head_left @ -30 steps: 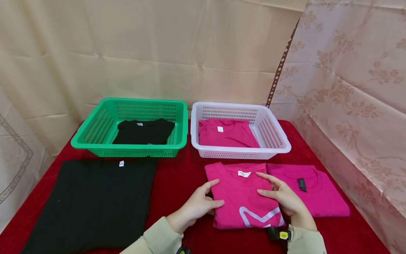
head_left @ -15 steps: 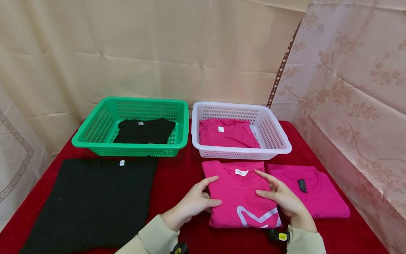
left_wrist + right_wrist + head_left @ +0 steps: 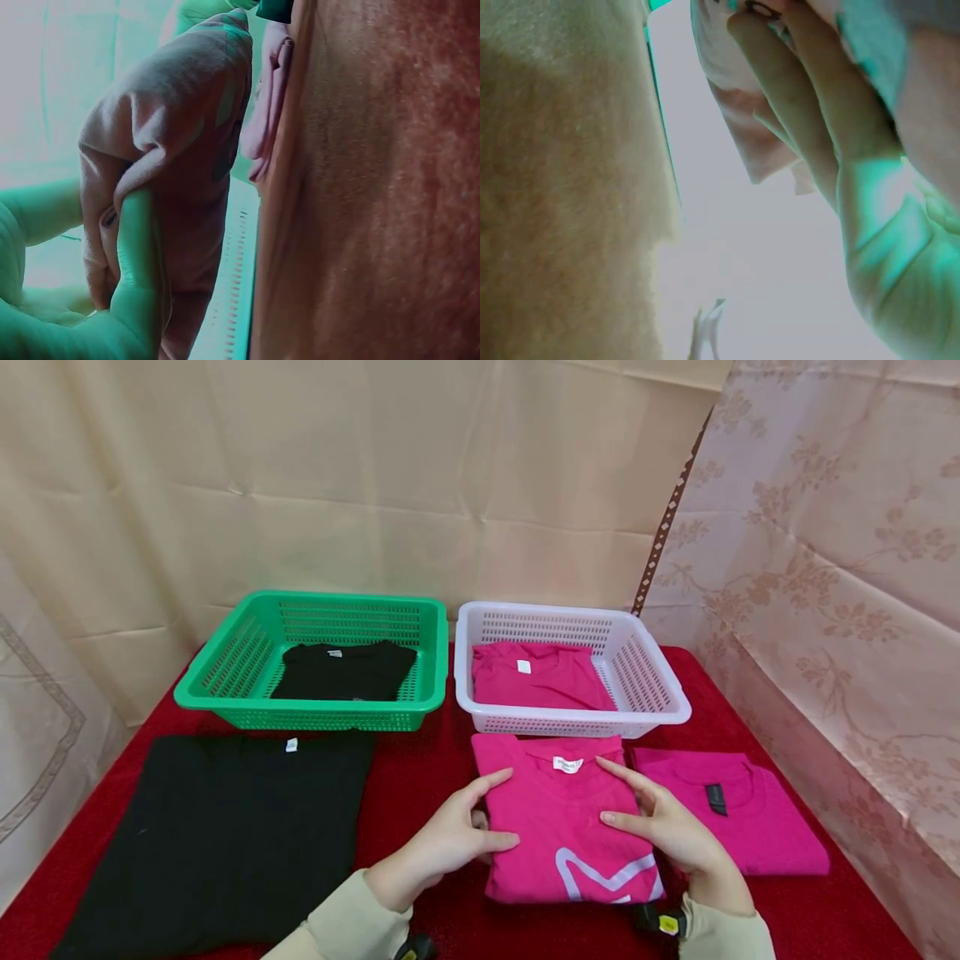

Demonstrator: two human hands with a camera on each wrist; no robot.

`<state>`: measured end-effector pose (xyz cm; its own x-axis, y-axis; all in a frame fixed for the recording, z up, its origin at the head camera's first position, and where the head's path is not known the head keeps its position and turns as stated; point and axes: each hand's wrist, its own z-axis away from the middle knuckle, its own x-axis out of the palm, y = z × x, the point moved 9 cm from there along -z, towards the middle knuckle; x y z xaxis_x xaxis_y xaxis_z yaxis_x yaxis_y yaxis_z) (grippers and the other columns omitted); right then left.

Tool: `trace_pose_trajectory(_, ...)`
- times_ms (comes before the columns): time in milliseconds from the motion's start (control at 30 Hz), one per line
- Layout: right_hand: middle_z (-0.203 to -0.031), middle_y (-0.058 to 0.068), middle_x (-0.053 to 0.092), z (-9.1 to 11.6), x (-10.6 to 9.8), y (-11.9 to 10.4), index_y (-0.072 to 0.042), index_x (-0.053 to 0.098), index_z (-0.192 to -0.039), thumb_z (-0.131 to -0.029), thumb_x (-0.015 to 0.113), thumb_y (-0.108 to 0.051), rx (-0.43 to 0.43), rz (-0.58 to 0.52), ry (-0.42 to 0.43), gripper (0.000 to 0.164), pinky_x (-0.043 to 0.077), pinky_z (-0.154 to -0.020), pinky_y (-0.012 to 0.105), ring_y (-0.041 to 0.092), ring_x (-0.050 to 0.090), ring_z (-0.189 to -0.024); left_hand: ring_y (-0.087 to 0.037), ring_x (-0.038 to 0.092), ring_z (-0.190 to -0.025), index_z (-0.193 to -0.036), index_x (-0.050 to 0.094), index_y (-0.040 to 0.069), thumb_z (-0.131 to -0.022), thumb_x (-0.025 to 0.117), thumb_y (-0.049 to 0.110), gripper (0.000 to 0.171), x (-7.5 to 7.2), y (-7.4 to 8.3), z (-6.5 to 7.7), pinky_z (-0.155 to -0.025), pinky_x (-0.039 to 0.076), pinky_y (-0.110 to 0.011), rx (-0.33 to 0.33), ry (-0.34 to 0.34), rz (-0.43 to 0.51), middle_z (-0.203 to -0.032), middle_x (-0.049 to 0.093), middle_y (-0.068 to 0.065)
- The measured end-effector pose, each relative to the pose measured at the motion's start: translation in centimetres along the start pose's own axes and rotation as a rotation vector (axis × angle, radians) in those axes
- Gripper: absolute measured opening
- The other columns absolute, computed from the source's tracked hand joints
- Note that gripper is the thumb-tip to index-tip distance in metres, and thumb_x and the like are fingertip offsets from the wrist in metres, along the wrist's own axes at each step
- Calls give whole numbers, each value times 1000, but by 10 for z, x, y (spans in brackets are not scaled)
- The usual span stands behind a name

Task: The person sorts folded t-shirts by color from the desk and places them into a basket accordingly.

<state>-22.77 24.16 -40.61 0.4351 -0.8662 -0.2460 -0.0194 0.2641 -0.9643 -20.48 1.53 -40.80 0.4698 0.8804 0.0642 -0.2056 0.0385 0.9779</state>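
Note:
A folded pink T-shirt (image 3: 555, 827) with a white neck label and pale printed lines hangs between my two hands. My left hand (image 3: 450, 831) grips its left side, thumb on top and other fingers partly hidden beneath. On the opposite side my right hand (image 3: 678, 831) holds the edge, with thumb and index finger over the front. In the left wrist view the T-shirt (image 3: 180, 112) is raised off the red cloth, and a finger presses into its fold. Fingers (image 3: 787, 86) reach under the fabric in the right wrist view.
Behind stand a white basket (image 3: 570, 718) holding a pink garment (image 3: 540, 681) and a green basket (image 3: 322, 703) holding a black one (image 3: 337, 672). A magenta folded shirt (image 3: 757, 827) lies at right, a large black garment (image 3: 225, 843) at left, on the red tablecloth (image 3: 427, 793).
Both hands have kept their hold while the pink T-shirt has shifted slightly left. The baskets and other garments stay where they were.

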Motion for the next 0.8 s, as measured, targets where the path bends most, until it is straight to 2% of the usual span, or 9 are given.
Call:
trace_pose_trajectory(100,-147,5,42,2,3,-7,-10,30,-156,-94,65,-7,-18,10,-12,71,54,-92,25,2,57,-118,-14,67,-78,-154,35,13,-86,74,5,78,-1,6,5,-69,60,-33,10,-12,-9,-106,67,-13)
trace_pose_trajectory(267,-146,-2,44,5,8,-20,-12,28,-157,-95,63,-5,-44,-16,-34,71,55,-92,27,4,58,-119,-15,67,-83,-154,34,15,-87,73,7,78,-4,16,14,-72,61,-34,19,-33,-17,-113,64,-13)
trace_pose_trajectory(400,-139,-5,51,7,11,-29,-17,25,-158,-95,62,-4,-12,-59,-44,73,58,-90,31,7,60,-117,-15,67,-88,-154,33,14,-88,72,7,78,-5,26,20,-75,61,-35,46,-50,-14,-117,62,-15)
trace_pose_trajectory(600,-135,-6,53,5,8,-51,-18,29,-157,-94,64,-5,-56,-6,33,73,58,-87,30,7,62,-113,-16,67,-92,-154,33,13,-87,72,7,78,-12,44,25,-78,61,-35,88,-52,-49,-119,61,-19)
trace_pose_trajectory(800,-138,-5,50,-1,6,-66,-21,30,-157,-93,67,-8,-71,36,102,74,57,-87,26,4,60,-114,-18,65,-99,-155,31,14,-87,72,7,80,-23,56,23,-81,61,-37,111,-42,-110,-127,56,-22)
